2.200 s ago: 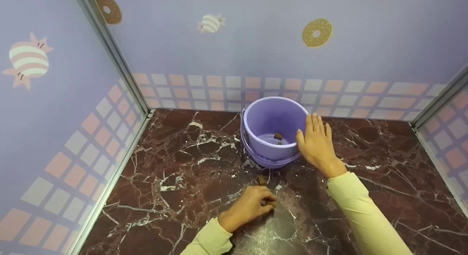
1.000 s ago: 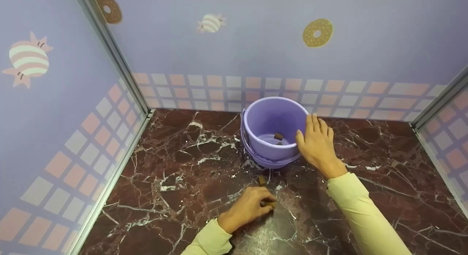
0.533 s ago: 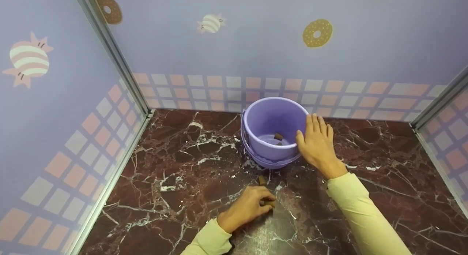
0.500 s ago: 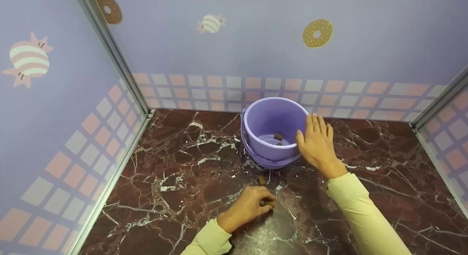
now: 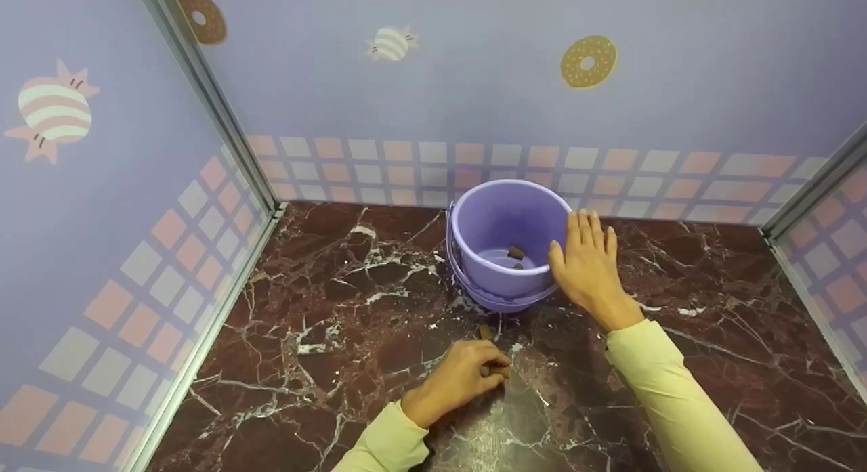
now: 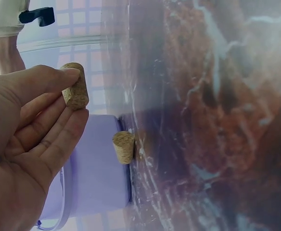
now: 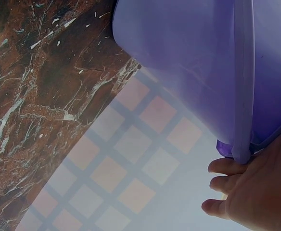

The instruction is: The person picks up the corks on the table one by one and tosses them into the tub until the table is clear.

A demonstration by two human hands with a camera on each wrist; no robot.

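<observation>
My left hand (image 5: 460,374) pinches a cork stopper (image 6: 75,86) between thumb and fingertips, low over the floor in front of the bucket. A second cork stopper (image 6: 124,147) stands on the floor between that hand and the bucket; in the head view the hand partly covers this standing cork (image 5: 485,332). The lilac bucket (image 5: 508,286) is upright, with a brown cork (image 5: 515,252) and part of another on its bottom. My right hand (image 5: 589,269) rests against the bucket's right side, its fingers straight and its thumb at the rim.
The bucket's handle (image 5: 467,282) hangs down on its left and front. Behind the bucket rises a lilac wall (image 5: 379,106) with printed squares and sweets, and more panels close in the left and right. The floor (image 5: 325,391) is dark red marble with white veins.
My left hand has shifted very slightly up and forward with the cork between its fingers, covering a little more of the standing cork. My right hand and the bucket have stayed in place.
</observation>
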